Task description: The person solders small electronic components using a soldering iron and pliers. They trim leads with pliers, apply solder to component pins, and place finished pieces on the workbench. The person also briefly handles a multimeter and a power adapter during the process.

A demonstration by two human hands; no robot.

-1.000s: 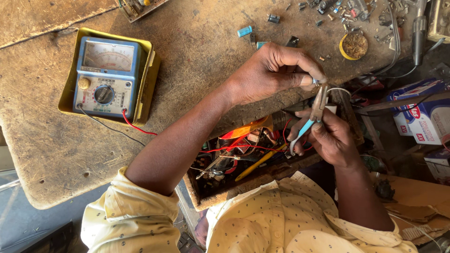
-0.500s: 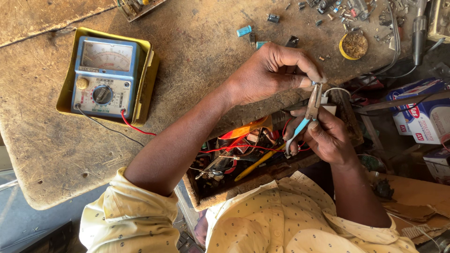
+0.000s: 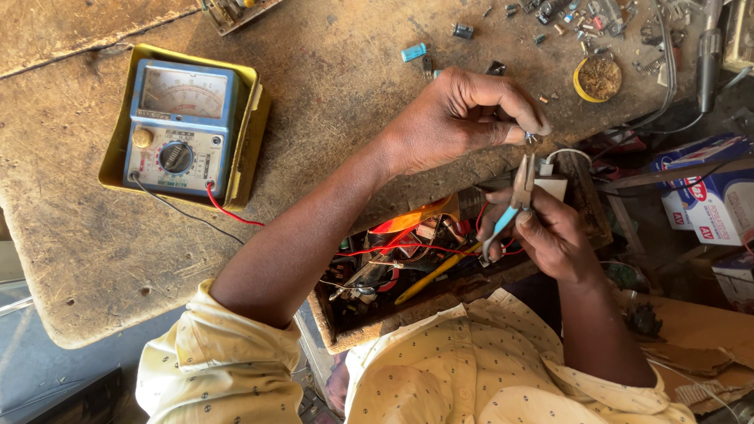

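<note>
My left hand [image 3: 459,118] reaches across the worn wooden bench [image 3: 330,86] and pinches a tiny metal part [image 3: 532,138] between thumb and fingertips. Just below it, my right hand [image 3: 554,235] grips small pliers with light-blue handles [image 3: 512,206]. The pliers' jaws point up at the pinched part and nearly touch it. Under both hands lies an open wooden drawer [image 3: 345,334] full of red wires, a yellow-handled tool and small parts.
A blue analog multimeter [image 3: 182,126] sits in a yellow case at the left, its red and black leads trailing toward my arm. Loose components [image 3: 550,20], a blue capacitor [image 3: 413,52], a round yellow tin [image 3: 598,77] and a soldering iron [image 3: 707,55] lie at the far edge. Cardboard boxes [image 3: 707,196] stand right.
My right hand and the pliers have shifted slightly left and the jaws sit closer under the pinched part. My left hand has hardly moved.
</note>
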